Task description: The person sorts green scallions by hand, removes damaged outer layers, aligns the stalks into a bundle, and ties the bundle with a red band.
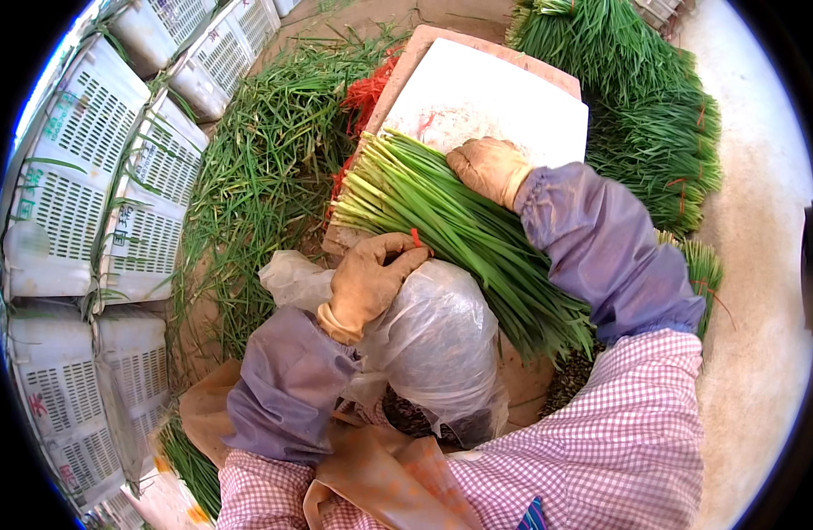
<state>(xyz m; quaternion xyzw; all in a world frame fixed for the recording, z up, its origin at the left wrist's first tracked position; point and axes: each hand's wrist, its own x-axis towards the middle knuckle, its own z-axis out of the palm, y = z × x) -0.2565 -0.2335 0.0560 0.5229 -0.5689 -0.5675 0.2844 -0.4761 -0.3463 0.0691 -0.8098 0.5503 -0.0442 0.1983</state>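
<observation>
A thick bundle of garlic chives lies slantwise over the near part of a white board. Its pale stem ends point to the left, and its green leaves hang off toward the lower right. My left hand, in a tan glove, pinches a red tie at the bundle's near side. My right hand, gloved too, is curled against the far side of the bundle; its fingertips are hidden. Under the left hand, a clear plastic bag covers my knee area.
Red ties hang in a clump beside the board's left edge. Loose chive leaves are heaped on the floor there. White slatted crates line the left side. Tied chive bundles are stacked at right, near a pale floor strip.
</observation>
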